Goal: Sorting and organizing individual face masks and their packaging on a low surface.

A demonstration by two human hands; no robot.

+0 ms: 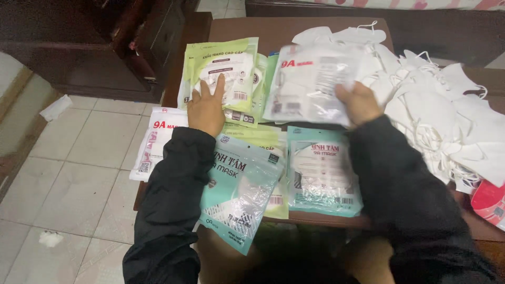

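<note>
The left hand (pixel 206 108) is lying flat and open, fingers spread, pressing down on a green mask packet (pixel 221 73) at about eleven o'clock on the brown table (pixel 273 31); the flat palm seems to be keeping that packet from sliding. The right hand (pixel 359 102) is pinching the lower right corner of a clear plastic mask packet (pixel 307 81) at about one o'clock, lifting it tilted above the table so its printed face is turning toward the camera. Both arms are wearing black sleeves (pixel 173 200).

Below the hands, two teal mask packets are lying side by side: one (pixel 239 194) at six o'clock is hanging over the near table edge, the other (pixel 322 171) is resting just right of it. A white packet with red print (pixel 155 142) is sticking out over the left edge at nine o'clock. A loose heap of white face masks (pixel 442 105) is piling up at three o'clock, straps tangling. The tiled floor (pixel 79 168) is showing to the left.
</note>
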